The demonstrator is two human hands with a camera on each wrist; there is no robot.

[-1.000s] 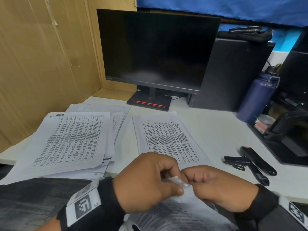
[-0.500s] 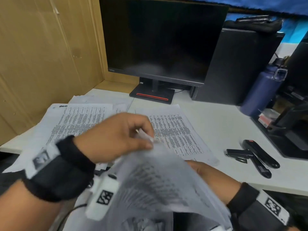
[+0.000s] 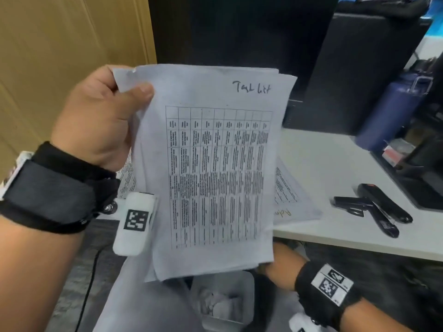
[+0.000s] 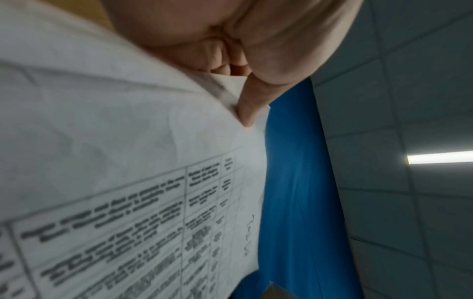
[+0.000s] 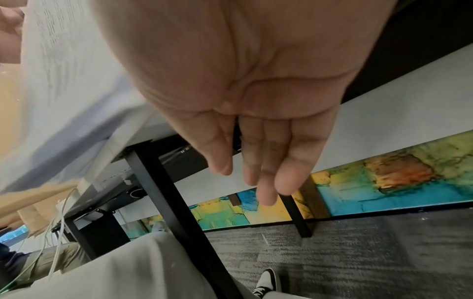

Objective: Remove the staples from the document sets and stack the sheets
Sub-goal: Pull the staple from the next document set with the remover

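My left hand (image 3: pixel 134 91) holds a document set (image 3: pixel 215 168) upright in front of the monitor, pinching its top left corner, thumb on the front page. The page bears a printed table and a handwritten title. In the left wrist view the thumb (image 4: pixel 249 109) presses that corner of the document set (image 4: pixel 128 161). My right hand (image 5: pixel 256 161) hangs below the desk edge with straight fingers and holds nothing; in the head view the sheets hide most of it, leaving the right wrist (image 3: pixel 282 269) showing. A stack of printed sheets (image 3: pixel 294 195) lies on the desk behind.
A black stapler (image 3: pixel 383 207) and a staple remover (image 3: pixel 352 204) lie on the white desk (image 3: pixel 335 164) to the right. A blue bottle (image 3: pixel 393 109) and a dark monitor (image 3: pixel 239 32) stand behind. A waste bin (image 3: pixel 223 305) with crumpled paper sits below, by my lap.
My left hand has lifted the document set from my lap to upright in front of the monitor. My right hand has let go of the corner and dropped below the desk edge.
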